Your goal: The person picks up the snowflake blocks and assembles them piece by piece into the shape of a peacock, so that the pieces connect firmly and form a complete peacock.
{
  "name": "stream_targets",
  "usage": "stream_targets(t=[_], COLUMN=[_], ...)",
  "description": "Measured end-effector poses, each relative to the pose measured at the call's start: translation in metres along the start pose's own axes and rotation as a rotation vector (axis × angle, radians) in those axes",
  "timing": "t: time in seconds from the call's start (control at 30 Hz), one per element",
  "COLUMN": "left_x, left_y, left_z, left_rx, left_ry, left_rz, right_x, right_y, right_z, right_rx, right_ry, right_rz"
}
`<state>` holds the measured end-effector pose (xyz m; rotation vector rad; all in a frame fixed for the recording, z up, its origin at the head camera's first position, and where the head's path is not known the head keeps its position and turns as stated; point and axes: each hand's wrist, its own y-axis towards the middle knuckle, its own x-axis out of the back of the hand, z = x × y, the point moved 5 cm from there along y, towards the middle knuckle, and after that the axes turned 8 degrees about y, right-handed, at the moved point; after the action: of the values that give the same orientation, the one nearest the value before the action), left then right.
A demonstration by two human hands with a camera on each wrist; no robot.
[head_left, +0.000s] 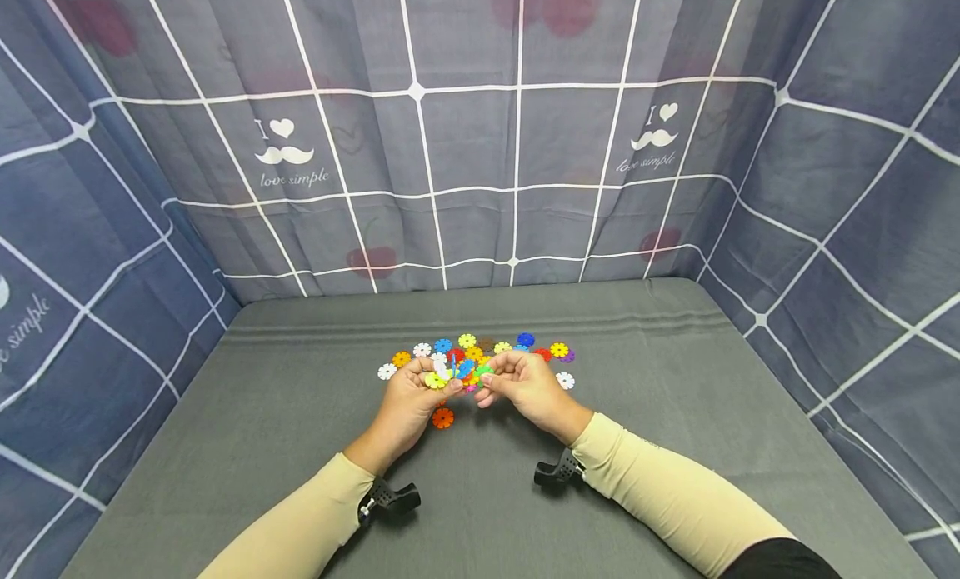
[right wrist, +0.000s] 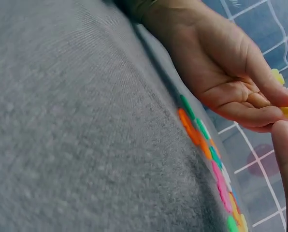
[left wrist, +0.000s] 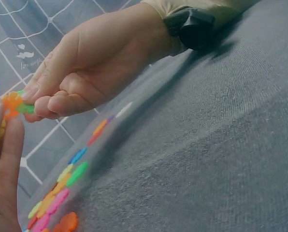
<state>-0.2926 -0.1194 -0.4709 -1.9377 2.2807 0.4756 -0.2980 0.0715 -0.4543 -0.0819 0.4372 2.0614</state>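
Note:
In the head view, my left hand pinches a small cluster of joined plastic snowflake discs between thumb and fingers. A yellow disc, a white disc and a blue disc show in it. From the other side, my right hand pinches a green snowflake disc with thumb and forefinger. In the left wrist view that green disc meets an orange disc of the cluster. Both hands are held up above the grey cloth, fingertips close together.
Loose discs in many colours lie spread behind and below the hands, among them a white disc at left and another white disc at right. An orange disc lies nearest the front. Checked curtains enclose the cloth-covered table.

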Motion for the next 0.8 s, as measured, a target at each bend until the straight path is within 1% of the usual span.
stream_targets(t=[0.1,0.2,0.27,0.3,0.33,0.37,0.47,0.5,0.57,0.63,0.7,0.73,0.8], left_x=[-0.001,0.0,0.002,0.004,0.006,0.007,0.012,0.013,0.015,0.015,0.014,0.013,0.012], left_y=[-0.001,0.0,0.002,0.002,0.004,0.005,0.006,0.006,0.005,0.004,0.004,0.005,0.006], left_z=[0.001,0.001,0.0,-0.001,-0.001,-0.001,0.0,0.0,0.0,0.001,0.001,0.002,0.002], left_rx=[0.007,0.013,0.008,0.002,-0.005,-0.008,0.0,0.01,0.036,0.053,0.053,0.049,0.037], left_ry=[-0.02,-0.024,-0.016,-0.011,-0.006,-0.001,0.011,0.016,0.026,0.034,0.042,0.046,0.05], left_rz=[0.012,0.015,0.012,0.005,-0.003,-0.014,-0.047,-0.057,-0.063,-0.059,-0.046,-0.037,-0.022], right_x=[0.0,0.004,0.013,0.019,0.027,0.036,0.056,0.059,0.054,0.042,0.029,0.024,0.017], right_y=[0.0,0.002,0.005,0.007,0.009,0.01,0.012,0.012,0.012,0.011,0.011,0.012,0.013], right_z=[-0.001,0.003,0.007,0.01,0.012,0.015,0.022,0.022,0.02,0.013,0.005,0.001,-0.005], right_rx=[-0.009,-0.027,-0.038,-0.035,-0.021,0.002,0.077,0.105,0.153,0.182,0.193,0.188,0.161], right_ry=[-0.015,-0.059,-0.12,-0.167,-0.232,-0.326,-0.669,-0.787,-0.974,-1.078,-1.159,-1.193,-1.243], right_rz=[0.008,0.043,0.06,0.056,0.045,0.021,-0.04,-0.043,-0.001,0.081,0.131,0.14,0.123])
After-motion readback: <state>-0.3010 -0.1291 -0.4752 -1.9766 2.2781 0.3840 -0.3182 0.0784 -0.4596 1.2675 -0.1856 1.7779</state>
